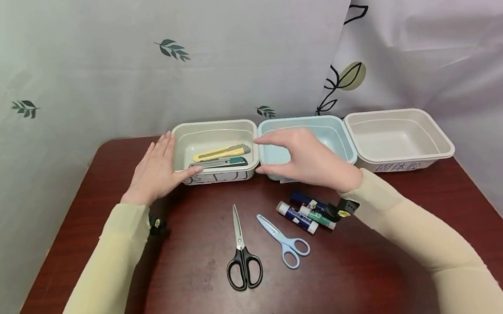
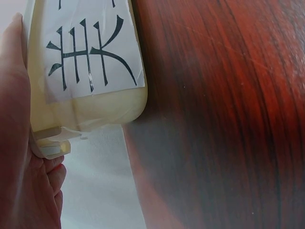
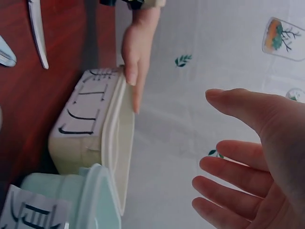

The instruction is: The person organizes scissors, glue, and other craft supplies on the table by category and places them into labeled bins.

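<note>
My left hand [image 1: 154, 168] rests at the left end of a cream plastic box [image 1: 212, 125], fingers straight along its side and thumb over the front rim. Inside that box lie a yellow utility knife [image 1: 220, 153] and a grey-and-teal utility knife [image 1: 217, 163]. Over the light blue box [image 1: 344, 138] hovers my right hand [image 1: 309, 156], thumb and fingers spread apart with nothing between them; its fingertips point toward the cream box's right end. In the right wrist view the right hand [image 3: 252, 162] shows several loosely bent fingers and an empty palm.
Black-handled scissors [image 1: 243, 261], light blue scissors [image 1: 284, 241] and several glue sticks [image 1: 298, 217] lie on the dark red table [image 1: 193, 298]. Another cream box [image 1: 398, 135] stands at the right end of the row. Behind the boxes hangs a leaf-print curtain [image 1: 106, 65].
</note>
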`<state>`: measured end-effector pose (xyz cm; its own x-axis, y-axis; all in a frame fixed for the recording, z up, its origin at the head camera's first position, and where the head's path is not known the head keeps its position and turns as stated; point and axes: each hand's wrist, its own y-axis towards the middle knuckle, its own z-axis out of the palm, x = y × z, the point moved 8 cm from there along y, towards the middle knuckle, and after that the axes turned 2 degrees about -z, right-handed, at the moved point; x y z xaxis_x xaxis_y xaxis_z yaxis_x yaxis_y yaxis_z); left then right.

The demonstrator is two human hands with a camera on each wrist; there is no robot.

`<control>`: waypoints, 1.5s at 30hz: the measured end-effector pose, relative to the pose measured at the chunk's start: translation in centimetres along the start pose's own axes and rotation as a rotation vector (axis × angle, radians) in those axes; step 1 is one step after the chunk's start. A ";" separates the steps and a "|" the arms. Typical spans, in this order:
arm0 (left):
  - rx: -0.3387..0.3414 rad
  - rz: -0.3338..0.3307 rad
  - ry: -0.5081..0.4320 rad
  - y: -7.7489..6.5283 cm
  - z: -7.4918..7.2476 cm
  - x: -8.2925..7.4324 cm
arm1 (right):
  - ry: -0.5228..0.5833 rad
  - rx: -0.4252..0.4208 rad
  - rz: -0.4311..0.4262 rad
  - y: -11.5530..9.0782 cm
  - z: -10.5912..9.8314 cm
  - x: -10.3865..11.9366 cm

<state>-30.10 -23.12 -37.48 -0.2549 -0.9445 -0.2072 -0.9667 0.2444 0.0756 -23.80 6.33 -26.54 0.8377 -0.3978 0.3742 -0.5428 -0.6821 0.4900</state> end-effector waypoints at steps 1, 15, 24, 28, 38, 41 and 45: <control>0.000 -0.001 -0.001 0.0 0.0 0.0 | 0.004 0.007 0.002 -0.3 0.1 0.1; 0.002 -0.005 0.002 0.0 -0.1 0.0 | 0.002 0.094 0.048 -4.1 1.4 0.9; 0.010 -0.010 -0.002 0.0 0.0 0.0 | -0.015 0.171 0.143 -6.5 2.3 0.8; 0.008 -0.011 -0.002 0.0 0.0 0.1 | -0.030 0.171 0.161 -7.2 2.4 0.8; 0.006 -0.010 -0.007 0.0 0.0 0.0 | 0.013 0.171 0.173 -9.2 3.4 1.4; 0.006 -0.009 -0.005 0.0 -0.1 0.0 | 0.030 0.179 0.185 -9.7 3.7 1.6; 0.006 -0.008 0.000 0.0 0.0 0.0 | 0.053 0.196 0.198 -10.4 4.2 1.9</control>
<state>-30.07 -23.13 -37.43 -0.2468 -0.9465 -0.2080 -0.9690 0.2376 0.0684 -16.32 10.05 -34.25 0.7094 -0.5062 0.4904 -0.6693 -0.7019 0.2437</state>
